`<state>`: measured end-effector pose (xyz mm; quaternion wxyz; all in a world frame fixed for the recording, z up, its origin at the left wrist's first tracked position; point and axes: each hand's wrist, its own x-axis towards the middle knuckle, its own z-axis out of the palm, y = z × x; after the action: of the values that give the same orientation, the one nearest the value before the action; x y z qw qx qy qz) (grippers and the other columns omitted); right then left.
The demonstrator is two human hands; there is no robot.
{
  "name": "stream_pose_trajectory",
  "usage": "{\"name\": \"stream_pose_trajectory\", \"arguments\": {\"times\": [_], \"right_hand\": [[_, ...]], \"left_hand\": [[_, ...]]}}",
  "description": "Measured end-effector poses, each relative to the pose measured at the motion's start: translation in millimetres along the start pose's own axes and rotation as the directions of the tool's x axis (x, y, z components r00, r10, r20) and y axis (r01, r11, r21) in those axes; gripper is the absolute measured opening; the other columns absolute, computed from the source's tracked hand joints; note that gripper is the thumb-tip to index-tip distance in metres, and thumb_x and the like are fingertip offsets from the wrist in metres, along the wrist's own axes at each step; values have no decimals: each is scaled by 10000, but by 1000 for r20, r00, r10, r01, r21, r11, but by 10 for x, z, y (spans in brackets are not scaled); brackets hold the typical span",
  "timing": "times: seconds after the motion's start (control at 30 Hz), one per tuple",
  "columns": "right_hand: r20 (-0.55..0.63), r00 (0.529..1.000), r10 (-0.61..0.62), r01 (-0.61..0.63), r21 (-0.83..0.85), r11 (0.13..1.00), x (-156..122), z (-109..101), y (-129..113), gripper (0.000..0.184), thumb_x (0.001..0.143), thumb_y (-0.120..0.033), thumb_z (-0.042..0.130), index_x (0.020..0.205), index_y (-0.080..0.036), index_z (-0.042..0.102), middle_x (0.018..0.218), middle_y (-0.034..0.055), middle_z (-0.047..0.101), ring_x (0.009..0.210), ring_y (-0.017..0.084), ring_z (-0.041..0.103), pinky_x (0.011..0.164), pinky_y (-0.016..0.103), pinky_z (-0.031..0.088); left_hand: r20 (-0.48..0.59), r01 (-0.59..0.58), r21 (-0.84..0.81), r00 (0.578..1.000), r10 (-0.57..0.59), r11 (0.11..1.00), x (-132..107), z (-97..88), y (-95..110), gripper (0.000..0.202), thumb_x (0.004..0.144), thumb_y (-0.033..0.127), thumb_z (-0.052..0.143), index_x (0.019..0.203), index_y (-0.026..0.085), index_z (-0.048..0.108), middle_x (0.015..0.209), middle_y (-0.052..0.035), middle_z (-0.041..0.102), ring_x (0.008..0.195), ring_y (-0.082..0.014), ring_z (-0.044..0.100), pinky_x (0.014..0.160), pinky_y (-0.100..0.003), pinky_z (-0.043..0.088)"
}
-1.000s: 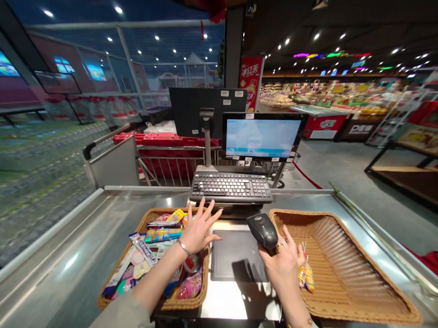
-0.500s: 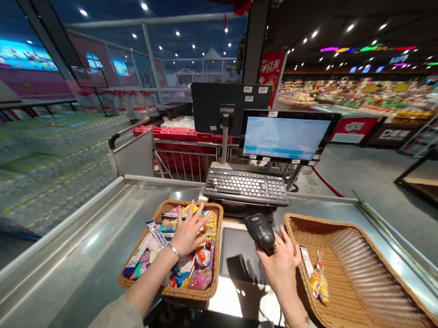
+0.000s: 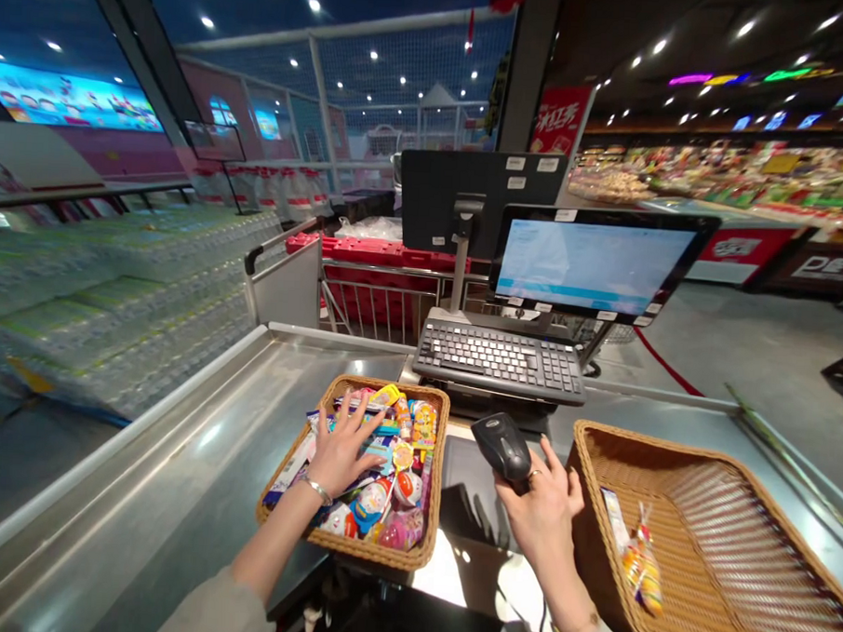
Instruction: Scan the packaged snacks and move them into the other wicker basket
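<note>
My left hand [image 3: 344,450] is spread over the left wicker basket [image 3: 437,480], fingers apart above its packed sweets; whether the fingertips touch them I cannot tell. Among the sweets are a red-and-white egg [image 3: 407,488], a pink wrapped piece [image 3: 402,528] and a yellow packet [image 3: 385,395]. My right hand [image 3: 540,509] grips a black barcode scanner [image 3: 501,445], its head tilted up and to the left between the two baskets. The scanner's handle is mostly hidden by my fingers. In the right wicker basket [image 3: 720,525] lie a slim white packet [image 3: 615,518] and a yellow-orange wrapped sweet [image 3: 643,568].
Behind the baskets stand a keyboard [image 3: 500,361] and a lit monitor [image 3: 602,266], with a second dark screen [image 3: 479,202] beside it. The metal counter [image 3: 198,465] has a raised rim. Beyond it are a shopping cart [image 3: 373,300] and stacked bottle packs [image 3: 116,275].
My view has turned slightly left, so the surroundings shift right in the picture. My left hand has moved toward the left part of its basket, uncovering more sweets. The scanner stays in my right hand.
</note>
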<state>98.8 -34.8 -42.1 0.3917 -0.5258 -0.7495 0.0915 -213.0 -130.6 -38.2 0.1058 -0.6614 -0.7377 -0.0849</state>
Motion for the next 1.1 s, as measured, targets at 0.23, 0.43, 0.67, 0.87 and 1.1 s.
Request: {"name": "stream_pose_trajectory", "arguments": {"times": [0.23,0.43,0.67,0.87,1.1], "right_hand": [[-2,1000,-9,9,-1,1000,37,23,-57,250,724,-381,508,860,-256,676,1090,42,713,1296,294,450,1095,573,137],[21,999,-29,29,-5,1000,30,61,-34,258,732,-405,512,867,-261,679,1102,41,710,1298,294,449,1098,571,129],[-5,998,-63,63,-19,998,28,119,-1,276,756,-442,516,887,-257,673,1096,48,709,1288,291,458,1085,571,152],[-28,997,-77,76,-47,996,19,124,26,271,756,-432,519,901,-259,669,1099,43,708,1285,291,465,1082,578,165],[-9,997,-72,71,-57,996,9,134,47,266,754,-408,519,910,-253,668,1093,44,709,1300,292,446,1082,590,163]], "left_hand": [[0,97,26,995,-97,995,-119,3,-233,632,823,440,654,1411,332,447,1581,-99,246,1466,-403,76,1068,-764,20],[2,170,33,985,-170,985,-167,20,-499,510,853,442,607,1341,317,534,1574,-105,261,1467,-400,59,1058,-769,-7],[3,180,20,984,-180,983,-88,18,-662,300,839,389,631,1133,343,666,1555,-70,324,1464,-401,95,1048,-777,-16],[-8,88,71,996,-88,994,21,-31,-629,187,815,324,662,998,315,697,1533,-57,375,1468,-375,125,1061,-753,-90],[29,-70,98,997,68,993,179,-122,-579,158,778,210,649,914,277,694,1494,-26,442,1466,-331,185,1086,-708,-152]]}}
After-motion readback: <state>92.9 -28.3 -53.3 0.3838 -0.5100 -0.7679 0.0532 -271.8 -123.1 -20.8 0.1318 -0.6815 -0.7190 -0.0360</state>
